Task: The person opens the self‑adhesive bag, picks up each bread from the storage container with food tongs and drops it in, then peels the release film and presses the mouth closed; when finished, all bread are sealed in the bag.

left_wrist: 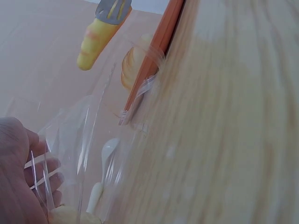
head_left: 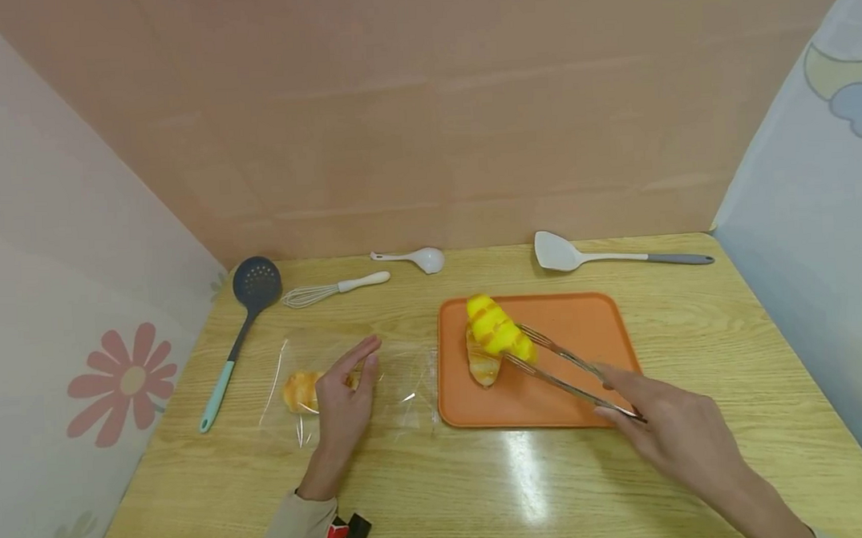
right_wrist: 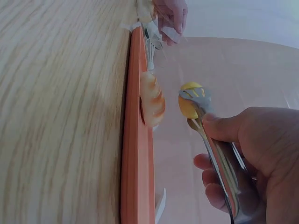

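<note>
My right hand [head_left: 687, 430] grips metal tongs [head_left: 569, 386], whose tips clasp a yellow striped bread roll [head_left: 497, 326]. In the right wrist view, this roll [right_wrist: 188, 107] is raised off the orange tray [right_wrist: 131, 177]. A paler bread roll [head_left: 483, 369] lies on the tray, partly covered by the raised one in the head view. To the left, my left hand [head_left: 345, 401] pinches the film of a clear plastic bag [head_left: 408, 402], which stands lifted in the left wrist view. Inside the bag is another golden roll [head_left: 301, 392], partly hidden by the hand.
Along the back lie a whisk [head_left: 338, 287], a white ladle [head_left: 426, 259] and a pale spatula [head_left: 556, 251]. A dark slotted skimmer [head_left: 257, 285] with a mint handle lies at the left. Walls enclose the wooden table [head_left: 441, 493] at back and sides.
</note>
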The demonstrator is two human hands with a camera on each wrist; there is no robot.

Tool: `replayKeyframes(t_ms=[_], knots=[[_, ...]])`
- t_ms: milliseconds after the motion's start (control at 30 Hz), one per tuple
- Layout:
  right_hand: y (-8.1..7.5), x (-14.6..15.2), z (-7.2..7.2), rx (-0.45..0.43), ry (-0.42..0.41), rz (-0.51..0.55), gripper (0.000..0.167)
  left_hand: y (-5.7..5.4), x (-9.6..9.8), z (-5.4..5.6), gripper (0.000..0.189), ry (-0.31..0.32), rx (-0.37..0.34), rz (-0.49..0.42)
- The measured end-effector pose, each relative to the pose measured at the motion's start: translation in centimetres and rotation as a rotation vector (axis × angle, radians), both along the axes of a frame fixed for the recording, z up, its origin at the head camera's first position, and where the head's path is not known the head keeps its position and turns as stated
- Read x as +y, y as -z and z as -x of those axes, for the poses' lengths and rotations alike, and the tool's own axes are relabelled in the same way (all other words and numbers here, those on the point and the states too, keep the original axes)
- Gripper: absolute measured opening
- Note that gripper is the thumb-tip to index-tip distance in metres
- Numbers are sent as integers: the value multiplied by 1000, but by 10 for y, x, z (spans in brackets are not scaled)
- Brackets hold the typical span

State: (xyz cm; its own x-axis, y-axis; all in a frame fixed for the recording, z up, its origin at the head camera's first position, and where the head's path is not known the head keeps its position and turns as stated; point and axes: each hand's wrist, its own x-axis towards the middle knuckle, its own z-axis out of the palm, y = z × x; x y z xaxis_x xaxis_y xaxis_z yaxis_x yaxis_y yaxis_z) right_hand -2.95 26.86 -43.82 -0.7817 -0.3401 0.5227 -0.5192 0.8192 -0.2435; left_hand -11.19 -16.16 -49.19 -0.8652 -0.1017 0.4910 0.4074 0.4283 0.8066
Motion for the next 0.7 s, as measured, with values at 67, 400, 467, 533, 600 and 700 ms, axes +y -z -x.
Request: replayKeyframes(t_ms=[67,400,467,533,600,700], knots=[[0,-3,1,26,-33,-10,53,0,0,0,20,0,4,0],[-2,-19,3,44,-109,-92,71,1,0,1,20,12,18,-4],[-2,-22,3,43,-121,-109,72,1,0,1,20,15,15,-8],[-2,-25,3,48,-136,-118,71,1,0,1,20,17,13,-11],[-3,-28,4,61,-149,-134,70,1,0,0,20,18,14,-12],[-3,-32,4,87,-172,-164,69,1,0,0,20,14,17,-5]])
